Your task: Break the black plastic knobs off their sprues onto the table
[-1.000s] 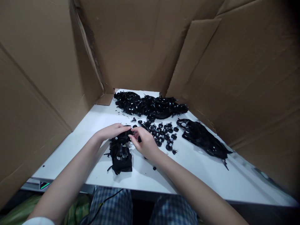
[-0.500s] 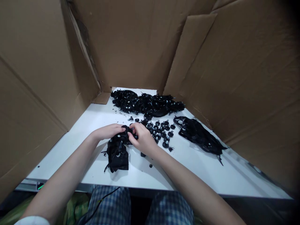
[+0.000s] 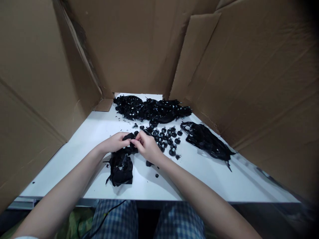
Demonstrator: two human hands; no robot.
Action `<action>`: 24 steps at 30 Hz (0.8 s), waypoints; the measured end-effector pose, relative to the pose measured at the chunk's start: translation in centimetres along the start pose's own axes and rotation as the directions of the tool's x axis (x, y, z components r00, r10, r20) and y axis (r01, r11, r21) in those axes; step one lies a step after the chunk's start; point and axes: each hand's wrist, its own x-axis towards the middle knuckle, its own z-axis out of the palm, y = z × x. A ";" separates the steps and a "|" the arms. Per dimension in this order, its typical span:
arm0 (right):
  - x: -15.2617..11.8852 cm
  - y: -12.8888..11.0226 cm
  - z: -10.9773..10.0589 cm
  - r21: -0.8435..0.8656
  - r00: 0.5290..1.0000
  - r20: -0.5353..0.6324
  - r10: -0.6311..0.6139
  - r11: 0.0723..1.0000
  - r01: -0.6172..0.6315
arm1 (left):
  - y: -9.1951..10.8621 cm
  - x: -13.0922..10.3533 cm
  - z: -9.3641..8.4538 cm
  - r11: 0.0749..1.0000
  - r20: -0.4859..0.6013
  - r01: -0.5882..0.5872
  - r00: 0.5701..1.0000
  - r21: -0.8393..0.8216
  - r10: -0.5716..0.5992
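Observation:
A piece of thin black sheet material (image 3: pixel 121 167), ragged at its edges and pierced with holes, hangs from my hands down onto the white table. My left hand (image 3: pixel 115 142) grips its upper end between thumb and fingers. Close against it, my right hand (image 3: pixel 147 146) pinches the same piece with thumb and forefinger; whether a small part sits in that pinch is hidden. Just beyond and right of my right hand stand several black round knobs with metal studs (image 3: pixel 171 135), mostly stud up.
Across the back lies a heap of black sheet scraps with shiny fittings (image 3: pixel 152 109). A longer torn black sheet (image 3: pixel 208 141) rests at the right. Cardboard walls (image 3: pixel 139 49) enclose the white table (image 3: pixel 74 166). A small black ring (image 3: pixel 157 175) lies near the front.
My hands have drawn closer together, the right fingertips now meeting the left thumb at the black sheet. The whole view has shifted slightly.

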 end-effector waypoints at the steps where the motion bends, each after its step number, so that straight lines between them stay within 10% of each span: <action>1: 0.0 0.0 0.0 0.051 1.000 -0.006 0.018 0.999 -0.018 | 0.0 0.0 0.0 1.000 -0.011 -0.009 1.000 0.001 0.009; 13: 1.5 0.8 -0.8 0.528 0.971 -0.096 0.218 0.838 -0.136 | 0.2 0.1 0.7 0.998 -0.167 -0.048 0.985 -0.048 0.039; 18: 2.0 1.5 -3.3 -0.120 0.893 -0.414 0.175 0.962 -0.244 | -0.7 0.5 0.6 0.998 -0.169 0.019 0.985 -0.057 -0.028; 24: 1.6 1.3 -2.4 -0.421 0.968 -0.252 -0.003 0.901 -0.107 | -0.8 0.2 0.5 0.996 -0.213 -0.011 0.977 -0.087 -0.008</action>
